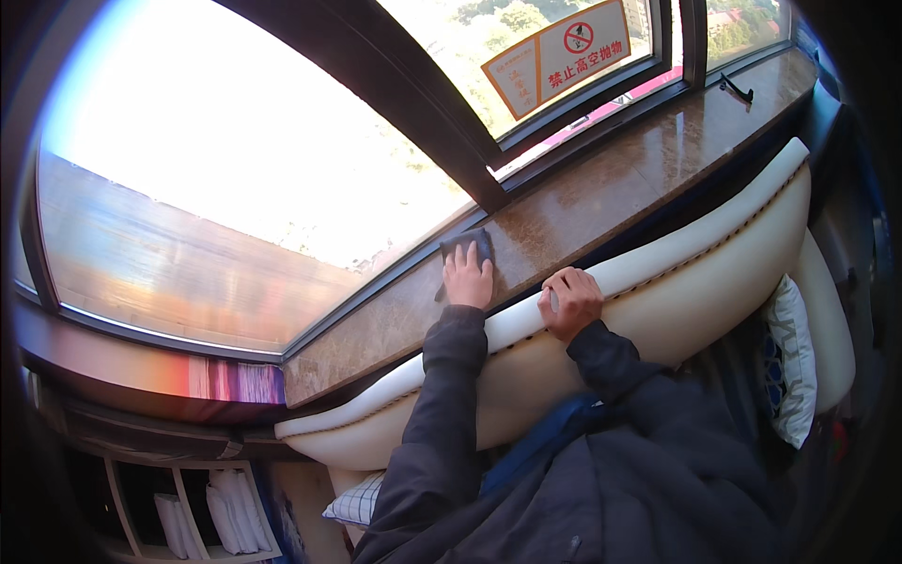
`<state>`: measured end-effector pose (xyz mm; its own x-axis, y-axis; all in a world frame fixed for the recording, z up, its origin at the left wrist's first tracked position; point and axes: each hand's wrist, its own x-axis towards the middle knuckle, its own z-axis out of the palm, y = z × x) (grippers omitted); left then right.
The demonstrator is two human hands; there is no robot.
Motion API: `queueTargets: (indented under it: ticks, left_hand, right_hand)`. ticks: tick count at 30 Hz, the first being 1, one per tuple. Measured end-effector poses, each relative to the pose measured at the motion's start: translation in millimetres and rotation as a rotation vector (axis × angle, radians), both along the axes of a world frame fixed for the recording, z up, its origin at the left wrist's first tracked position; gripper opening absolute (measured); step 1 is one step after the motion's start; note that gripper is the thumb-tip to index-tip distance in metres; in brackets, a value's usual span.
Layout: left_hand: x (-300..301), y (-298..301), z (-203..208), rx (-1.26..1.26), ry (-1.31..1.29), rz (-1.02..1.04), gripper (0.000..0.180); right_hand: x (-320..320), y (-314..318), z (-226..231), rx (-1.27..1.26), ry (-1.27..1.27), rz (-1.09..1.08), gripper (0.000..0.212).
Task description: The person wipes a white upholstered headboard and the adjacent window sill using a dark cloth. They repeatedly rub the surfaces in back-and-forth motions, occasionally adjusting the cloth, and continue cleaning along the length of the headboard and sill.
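My left hand [467, 277] lies with its fingers stretched out over a dark cloth [482, 242] on the brown marble windowsill [573, 216]. The cloth is bunched under the fingers, close to the window frame. My right hand [573, 305] is closed and rests on the white top edge of a cream sofa back [686, 282]. Something pale shows inside its curled fingers, too little of it to name.
Beyond the sill stand large windows with dark frames [404, 94]; a sign [564, 56] is stuck on one pane. A black window handle [736, 89] sticks up at the sill's far right. Cushions [792, 362] lie on the sofa. Shelves [188, 508] hold white items at lower left.
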<state>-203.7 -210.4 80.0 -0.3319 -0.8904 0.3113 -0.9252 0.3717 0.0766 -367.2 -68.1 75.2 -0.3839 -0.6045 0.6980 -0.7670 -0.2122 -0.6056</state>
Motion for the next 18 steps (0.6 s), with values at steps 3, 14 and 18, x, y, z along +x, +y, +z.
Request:
queueTargets:
  ticks: [3, 14, 18]
  left_hand:
    - [-18.8, -10.2, -4.5, 0.169, -0.127, -0.131, 0.049]
    - [13.2, 12.9, 8.0, 0.216, -0.073, -0.380, 0.058]
    - [64.8, -9.7, 19.0, 0.249, -0.231, -0.022, 0.055]
  right_hand:
    - [-2.8, 1.5, -5.3, -0.017, 0.017, 0.043, 0.010]
    - [-2.9, 2.1, -7.2, 0.002, -0.019, 0.046, 0.012]
    - [-1.6, 1.2, -9.6, -0.037, -0.009, 0.044, 0.007]
